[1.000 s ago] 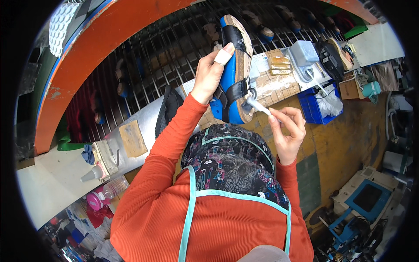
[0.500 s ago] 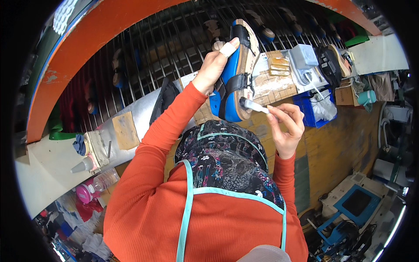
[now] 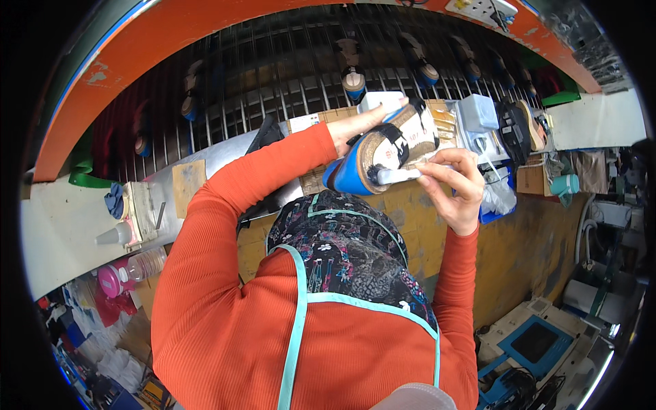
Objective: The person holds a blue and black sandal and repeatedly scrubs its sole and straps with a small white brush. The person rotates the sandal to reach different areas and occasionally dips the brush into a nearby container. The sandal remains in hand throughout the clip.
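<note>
My left hand (image 3: 359,128) is wrapped around the side of a sandal on a blue shoe last (image 3: 350,176), tilting its underside up. Black strap ends fold over the tan, cork-edged sole, and part of the left fingers is hidden behind it. Between the thumb and fingers of my right hand (image 3: 459,186) is a small brush (image 3: 402,176) with a pale handle. Its dark bristles touch the rounded end of the sole nearest me.
Beyond the bench, metal rods carry several shoes on lasts (image 3: 353,80) under an orange arch (image 3: 102,78). To the right stand a pale plastic container (image 3: 478,113), black sandals (image 3: 514,130) and a blue bin (image 3: 489,217) holding a plastic bag. A cardboard piece (image 3: 188,186) lies left.
The sandal has tipped over so that more of its sole faces up, and my left hand has turned with it. The brush has stayed at the sole's near end, its handle now more level.
</note>
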`<act>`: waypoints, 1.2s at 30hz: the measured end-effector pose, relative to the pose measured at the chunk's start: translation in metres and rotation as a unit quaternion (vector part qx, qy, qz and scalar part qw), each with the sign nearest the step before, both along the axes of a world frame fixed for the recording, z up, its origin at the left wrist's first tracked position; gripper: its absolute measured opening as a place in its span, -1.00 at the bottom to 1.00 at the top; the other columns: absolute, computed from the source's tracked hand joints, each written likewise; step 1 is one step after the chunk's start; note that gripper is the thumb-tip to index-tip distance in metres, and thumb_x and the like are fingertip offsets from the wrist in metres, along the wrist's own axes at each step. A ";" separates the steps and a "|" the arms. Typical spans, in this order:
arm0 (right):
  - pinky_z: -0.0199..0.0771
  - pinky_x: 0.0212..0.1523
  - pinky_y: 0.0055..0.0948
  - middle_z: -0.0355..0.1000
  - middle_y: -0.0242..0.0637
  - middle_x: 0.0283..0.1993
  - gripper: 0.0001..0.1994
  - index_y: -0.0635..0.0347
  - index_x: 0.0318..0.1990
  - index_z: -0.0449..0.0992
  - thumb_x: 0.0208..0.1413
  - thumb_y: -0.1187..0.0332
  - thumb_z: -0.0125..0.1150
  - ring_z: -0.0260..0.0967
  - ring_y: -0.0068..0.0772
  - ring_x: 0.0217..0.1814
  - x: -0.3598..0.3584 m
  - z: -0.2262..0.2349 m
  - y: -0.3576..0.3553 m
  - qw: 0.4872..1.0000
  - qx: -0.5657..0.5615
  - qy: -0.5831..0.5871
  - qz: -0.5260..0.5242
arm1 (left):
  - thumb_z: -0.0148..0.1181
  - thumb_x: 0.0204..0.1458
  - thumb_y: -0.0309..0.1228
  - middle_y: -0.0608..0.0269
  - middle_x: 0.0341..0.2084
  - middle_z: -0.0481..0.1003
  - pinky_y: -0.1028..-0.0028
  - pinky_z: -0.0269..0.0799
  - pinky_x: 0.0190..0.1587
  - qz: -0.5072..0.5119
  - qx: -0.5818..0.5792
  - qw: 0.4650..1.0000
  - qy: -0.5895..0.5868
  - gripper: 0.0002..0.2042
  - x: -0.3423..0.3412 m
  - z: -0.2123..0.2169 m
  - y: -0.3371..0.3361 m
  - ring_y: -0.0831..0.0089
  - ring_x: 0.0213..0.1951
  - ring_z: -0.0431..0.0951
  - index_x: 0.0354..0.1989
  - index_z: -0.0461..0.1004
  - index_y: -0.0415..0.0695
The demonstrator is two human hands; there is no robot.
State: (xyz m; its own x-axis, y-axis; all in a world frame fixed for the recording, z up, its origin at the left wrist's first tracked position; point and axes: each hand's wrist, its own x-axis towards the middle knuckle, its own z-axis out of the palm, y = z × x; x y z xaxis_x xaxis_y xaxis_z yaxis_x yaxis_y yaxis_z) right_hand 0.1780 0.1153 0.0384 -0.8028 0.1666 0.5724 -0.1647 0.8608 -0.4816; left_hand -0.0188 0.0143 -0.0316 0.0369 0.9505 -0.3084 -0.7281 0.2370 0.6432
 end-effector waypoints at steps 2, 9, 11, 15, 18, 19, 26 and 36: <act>0.13 -0.19 -0.45 0.49 -0.44 -0.34 -0.75 0.00 -0.27 0.68 -0.22 0.43 0.45 0.38 -0.50 -0.31 -0.008 0.002 0.001 0.999 -0.015 0.010 0.032 | -0.02 0.19 0.11 0.18 0.02 0.50 0.38 0.53 -0.01 0.006 -0.017 0.998 -0.061 -0.43 0.004 -0.009 -0.010 0.43 -0.06 0.56 0.21 0.35 -0.03; 0.16 -0.23 -0.46 0.47 -0.44 -0.33 -0.75 0.00 -0.29 0.68 -0.23 0.43 0.47 0.36 -0.51 -0.34 -0.024 0.005 0.008 0.994 0.008 -0.026 0.106 | -0.03 0.26 -0.13 -0.02 -0.07 0.50 0.33 0.58 -0.10 -0.193 0.205 0.959 -0.042 -0.56 0.013 -0.042 -0.043 0.23 -0.11 0.57 0.21 0.29 -0.15; 0.26 -0.19 -0.44 0.48 -0.39 -0.31 -0.75 0.04 -0.31 0.69 -0.26 0.45 0.46 0.37 -0.43 -0.24 -0.023 0.005 0.009 0.991 0.016 -0.062 0.114 | -0.08 0.29 -0.15 -0.14 -0.12 0.49 0.29 0.61 -0.14 -0.216 0.140 0.957 -0.133 -0.55 0.015 -0.048 -0.048 0.10 -0.12 0.57 0.20 0.27 -0.22; 0.26 -0.17 -0.44 0.47 -0.39 -0.31 -0.75 0.05 -0.31 0.69 -0.27 0.43 0.47 0.36 -0.43 -0.25 -0.022 0.001 0.014 0.987 0.013 -0.092 0.131 | -0.13 0.29 -0.09 -0.31 -0.06 0.41 0.18 0.61 -0.12 -0.283 0.058 0.907 -0.305 -0.44 0.026 -0.057 -0.040 -0.02 -0.12 0.55 0.23 0.19 -0.36; 0.27 -0.17 -0.46 0.47 -0.36 -0.30 -0.76 0.08 -0.32 0.69 -0.26 0.45 0.46 0.37 -0.45 -0.26 -0.021 -0.001 0.018 0.979 -0.058 -0.117 0.154 | -0.15 0.24 0.08 -0.28 -0.03 0.36 0.28 0.58 -0.19 -0.359 0.002 0.848 -0.389 -0.31 0.034 -0.058 -0.033 0.14 -0.17 0.51 0.28 0.12 -0.32; 0.27 -0.18 -0.47 0.47 -0.36 -0.30 -0.77 0.08 -0.32 0.69 -0.26 0.46 0.46 0.38 -0.45 -0.27 -0.018 0.001 0.020 0.982 -0.049 -0.107 0.148 | -0.16 0.23 0.10 -0.27 -0.06 0.37 0.28 0.57 -0.19 -0.331 0.041 0.868 -0.368 -0.30 0.034 -0.057 -0.032 0.14 -0.17 0.51 0.29 0.13 -0.30; -0.03 -0.20 -0.35 0.46 -0.48 -0.33 -0.82 -0.10 -0.29 0.67 -0.12 0.33 0.42 0.30 -0.56 -0.37 0.007 -0.011 -0.026 0.974 0.123 -0.013 -0.188 | -0.14 0.18 0.19 -0.15 0.10 0.38 0.25 0.54 0.00 0.037 0.114 0.992 -0.044 -0.27 0.006 -0.045 -0.001 0.15 0.03 0.51 0.31 0.17 -0.18; -0.01 -0.20 -0.37 0.45 -0.44 -0.25 -0.80 -0.10 -0.25 0.67 -0.12 0.32 0.40 0.28 -0.54 -0.38 -0.035 -0.015 0.001 0.960 0.029 0.053 -0.273 | -0.09 0.07 0.32 -0.06 0.17 0.33 0.30 0.38 0.18 0.126 0.172 0.974 0.075 -0.12 -0.024 -0.023 -0.019 0.22 0.13 0.43 0.31 0.13 -0.27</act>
State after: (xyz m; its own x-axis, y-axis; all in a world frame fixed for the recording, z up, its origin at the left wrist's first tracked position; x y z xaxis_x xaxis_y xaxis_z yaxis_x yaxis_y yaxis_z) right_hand 0.1432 0.1163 0.0233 -0.5422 0.5104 0.6675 0.2726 0.8583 -0.4348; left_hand -0.0433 -0.0046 -0.0542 -0.2315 0.9717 0.0468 -0.6276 -0.1859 0.7560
